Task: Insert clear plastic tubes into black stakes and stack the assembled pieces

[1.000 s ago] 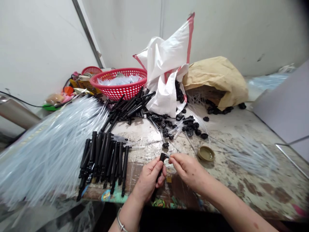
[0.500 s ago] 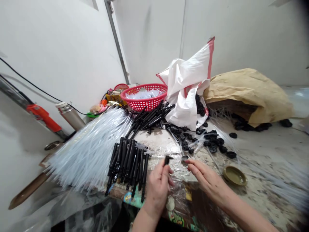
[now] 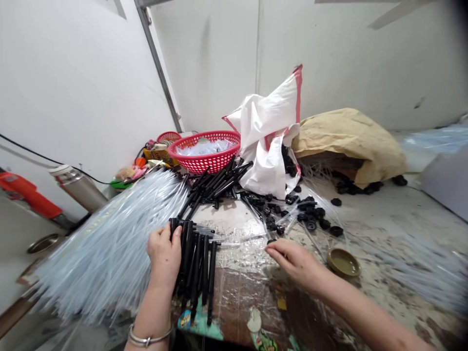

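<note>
My left hand [image 3: 164,254] rests on the near pile of black tubes [image 3: 197,265] at the table's front edge, its fingers curled around one tube at the pile's left side. My right hand [image 3: 292,259] lies further right on the table, its fingertips pinched near a small black cap [image 3: 271,241]. Several loose black caps [image 3: 310,214] lie scattered behind it. A second heap of black tubes [image 3: 219,183] lies further back. A big bundle of clear thin straws [image 3: 109,243] spreads to the left of my left hand.
A small olive dish [image 3: 342,263] sits right of my right hand. Behind are a red basket [image 3: 204,153], a white sack [image 3: 268,136] and a brown paper bag [image 3: 351,141]. A metal flask [image 3: 78,187] stands at far left. More clear straws [image 3: 431,268] lie at right.
My left hand has moved left from beside my right hand onto the near pile of black tubes, taking the tube along. My right hand has reached to a cap on the table.
</note>
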Demonstrator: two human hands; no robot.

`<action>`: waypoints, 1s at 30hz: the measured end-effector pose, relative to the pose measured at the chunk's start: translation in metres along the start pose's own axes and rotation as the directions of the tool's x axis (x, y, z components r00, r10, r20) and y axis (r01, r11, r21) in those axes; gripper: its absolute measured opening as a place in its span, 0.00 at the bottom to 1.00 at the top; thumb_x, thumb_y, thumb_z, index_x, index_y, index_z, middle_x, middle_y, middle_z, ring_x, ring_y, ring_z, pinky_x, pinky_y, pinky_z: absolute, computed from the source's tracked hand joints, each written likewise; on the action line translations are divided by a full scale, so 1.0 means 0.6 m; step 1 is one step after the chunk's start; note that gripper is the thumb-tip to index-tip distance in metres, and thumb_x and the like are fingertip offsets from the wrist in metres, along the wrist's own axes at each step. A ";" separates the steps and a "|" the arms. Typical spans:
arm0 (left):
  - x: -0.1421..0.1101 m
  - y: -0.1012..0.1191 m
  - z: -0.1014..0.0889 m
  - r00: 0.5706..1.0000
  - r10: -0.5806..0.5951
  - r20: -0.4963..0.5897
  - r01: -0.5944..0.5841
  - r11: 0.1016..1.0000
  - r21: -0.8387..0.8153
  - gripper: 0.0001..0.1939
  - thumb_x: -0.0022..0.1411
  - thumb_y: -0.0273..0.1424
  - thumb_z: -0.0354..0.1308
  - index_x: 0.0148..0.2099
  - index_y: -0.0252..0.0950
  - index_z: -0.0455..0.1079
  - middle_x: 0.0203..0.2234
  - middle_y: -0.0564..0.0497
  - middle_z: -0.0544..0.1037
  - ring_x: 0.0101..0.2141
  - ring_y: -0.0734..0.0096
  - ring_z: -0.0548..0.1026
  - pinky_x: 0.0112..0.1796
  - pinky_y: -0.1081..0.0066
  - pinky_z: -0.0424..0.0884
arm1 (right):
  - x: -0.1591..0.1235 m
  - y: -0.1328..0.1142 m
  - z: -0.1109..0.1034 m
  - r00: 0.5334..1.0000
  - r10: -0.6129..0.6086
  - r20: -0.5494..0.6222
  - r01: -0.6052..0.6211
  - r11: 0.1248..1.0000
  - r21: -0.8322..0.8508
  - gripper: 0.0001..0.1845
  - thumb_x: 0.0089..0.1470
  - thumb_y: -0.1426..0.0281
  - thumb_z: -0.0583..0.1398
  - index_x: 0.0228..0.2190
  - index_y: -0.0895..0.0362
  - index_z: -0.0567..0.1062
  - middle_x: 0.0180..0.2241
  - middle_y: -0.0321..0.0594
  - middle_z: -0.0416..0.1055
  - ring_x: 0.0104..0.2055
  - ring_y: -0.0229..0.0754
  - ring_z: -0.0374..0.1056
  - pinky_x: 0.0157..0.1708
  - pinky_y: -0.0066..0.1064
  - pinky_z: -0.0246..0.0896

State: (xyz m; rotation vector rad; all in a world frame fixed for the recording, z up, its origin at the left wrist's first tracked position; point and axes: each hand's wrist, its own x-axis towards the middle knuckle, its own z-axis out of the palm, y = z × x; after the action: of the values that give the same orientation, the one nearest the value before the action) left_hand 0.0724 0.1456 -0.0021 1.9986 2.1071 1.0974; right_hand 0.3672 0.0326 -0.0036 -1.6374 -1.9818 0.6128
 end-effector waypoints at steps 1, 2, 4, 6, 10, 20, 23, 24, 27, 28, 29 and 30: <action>-0.001 -0.001 0.005 1.000 0.004 -0.026 -0.003 0.999 0.033 0.21 0.56 0.39 0.48 0.43 0.28 0.71 0.32 0.40 0.72 0.37 0.54 0.69 0.41 0.57 0.63 | 0.016 0.004 -0.005 1.000 0.013 -0.001 -0.013 0.999 -0.048 0.17 0.59 0.67 0.48 0.32 0.59 0.74 0.30 0.42 0.71 0.34 0.42 0.66 0.35 0.31 0.61; -0.002 -0.002 0.009 0.998 0.018 -0.053 -0.014 0.997 0.070 0.22 0.57 0.39 0.49 0.46 0.27 0.70 0.34 0.39 0.72 0.38 0.53 0.69 0.42 0.56 0.62 | 0.034 0.008 -0.009 1.000 0.031 -0.003 -0.031 0.994 -0.104 0.16 0.60 0.68 0.48 0.32 0.59 0.74 0.30 0.42 0.71 0.34 0.41 0.67 0.35 0.31 0.60; -0.004 -0.004 0.011 0.993 0.068 -0.101 -0.053 0.988 0.143 0.23 0.57 0.39 0.49 0.48 0.27 0.69 0.37 0.38 0.71 0.40 0.52 0.68 0.43 0.55 0.62 | 0.076 0.014 -0.012 0.998 0.069 -0.012 -0.070 0.976 -0.207 0.16 0.60 0.70 0.48 0.34 0.58 0.75 0.32 0.42 0.72 0.36 0.41 0.67 0.37 0.29 0.59; -0.006 -0.006 0.010 0.986 0.115 -0.123 -0.090 0.977 0.191 0.23 0.58 0.39 0.49 0.49 0.28 0.69 0.38 0.37 0.71 0.42 0.51 0.68 0.44 0.54 0.61 | 0.123 0.016 -0.008 0.994 0.108 -0.018 -0.108 0.957 -0.270 0.16 0.60 0.71 0.48 0.35 0.59 0.75 0.34 0.43 0.72 0.38 0.41 0.67 0.38 0.28 0.58; -0.010 -0.002 -0.004 0.980 0.155 -0.128 -0.123 0.965 0.230 0.22 0.60 0.39 0.48 0.48 0.28 0.70 0.39 0.36 0.71 0.43 0.50 0.68 0.44 0.53 0.61 | 0.211 0.008 0.014 0.983 0.181 -0.037 -0.183 0.928 -0.325 0.14 0.58 0.73 0.50 0.34 0.61 0.75 0.38 0.48 0.70 0.40 0.45 0.67 0.39 0.30 0.58; -0.103 0.108 -0.035 0.888 0.311 -0.338 -0.394 0.894 -0.212 0.17 0.59 0.24 0.52 0.51 0.39 0.67 0.40 0.44 0.70 0.42 0.62 0.69 0.45 0.61 0.64 | 0.342 -0.039 0.059 0.961 0.255 -0.102 -0.275 0.875 -0.398 0.37 0.49 0.71 0.60 0.58 0.53 0.52 0.59 0.52 0.47 0.53 0.54 0.55 0.42 0.38 0.61; -0.160 0.126 0.002 0.928 0.310 -0.206 -0.370 0.823 -0.431 0.20 0.58 0.21 0.52 0.50 0.43 0.68 0.39 0.45 0.71 0.41 0.62 0.70 0.42 0.62 0.67 | 0.362 -0.045 0.067 0.975 0.208 -0.079 -0.222 0.872 -0.436 0.41 0.48 0.71 0.60 0.59 0.44 0.48 0.63 0.48 0.34 0.54 0.57 0.53 0.39 0.40 0.62; -0.178 0.129 0.017 0.926 0.333 -0.178 -0.377 0.790 -0.484 0.20 0.58 0.21 0.52 0.50 0.44 0.68 0.38 0.45 0.71 0.40 0.61 0.70 0.40 0.62 0.68 | 0.368 -0.048 0.068 0.980 0.186 -0.073 -0.199 0.870 -0.452 0.42 0.49 0.71 0.60 0.60 0.42 0.46 0.64 0.45 0.30 0.54 0.57 0.51 0.39 0.42 0.62; -0.218 0.129 0.055 0.914 0.391 -0.106 -0.375 0.718 -0.587 0.21 0.59 0.21 0.49 0.51 0.46 0.67 0.35 0.45 0.73 0.37 0.62 0.72 0.36 0.64 0.70 | 0.383 -0.059 0.073 0.991 0.129 -0.035 -0.129 0.857 -0.499 0.42 0.49 0.74 0.59 0.59 0.40 0.47 0.65 0.39 0.26 0.58 0.59 0.44 0.42 0.46 0.60; -0.226 0.128 0.064 0.912 0.401 -0.083 -0.365 0.704 -0.609 0.21 0.59 0.21 0.49 0.51 0.46 0.68 0.34 0.45 0.73 0.36 0.63 0.72 0.35 0.64 0.70 | 0.386 -0.062 0.075 0.993 0.117 -0.012 -0.107 0.853 -0.511 0.39 0.49 0.75 0.59 0.58 0.41 0.51 0.65 0.40 0.30 0.58 0.59 0.44 0.42 0.46 0.60; -0.231 0.125 0.071 0.912 0.406 -0.061 -0.353 0.697 -0.625 0.20 0.59 0.21 0.49 0.50 0.46 0.68 0.34 0.45 0.74 0.35 0.63 0.72 0.35 0.64 0.71 | 0.389 -0.065 0.077 0.994 0.107 0.014 -0.084 0.850 -0.521 0.35 0.50 0.75 0.58 0.57 0.42 0.55 0.64 0.40 0.36 0.58 0.58 0.44 0.42 0.46 0.60; -0.235 0.122 0.076 0.911 0.409 -0.042 -0.341 0.693 -0.635 0.19 0.59 0.22 0.50 0.49 0.45 0.69 0.33 0.45 0.74 0.35 0.63 0.73 0.34 0.65 0.71 | 0.391 -0.067 0.079 0.994 0.097 0.040 -0.062 0.847 -0.528 0.31 0.50 0.75 0.58 0.54 0.43 0.59 0.62 0.41 0.42 0.57 0.57 0.46 0.41 0.45 0.61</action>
State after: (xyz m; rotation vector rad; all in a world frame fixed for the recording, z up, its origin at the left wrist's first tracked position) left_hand 0.1816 0.0359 -0.0601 2.0795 1.0457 1.4635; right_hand 0.2702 0.2547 0.0056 -2.0439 -2.2754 0.1432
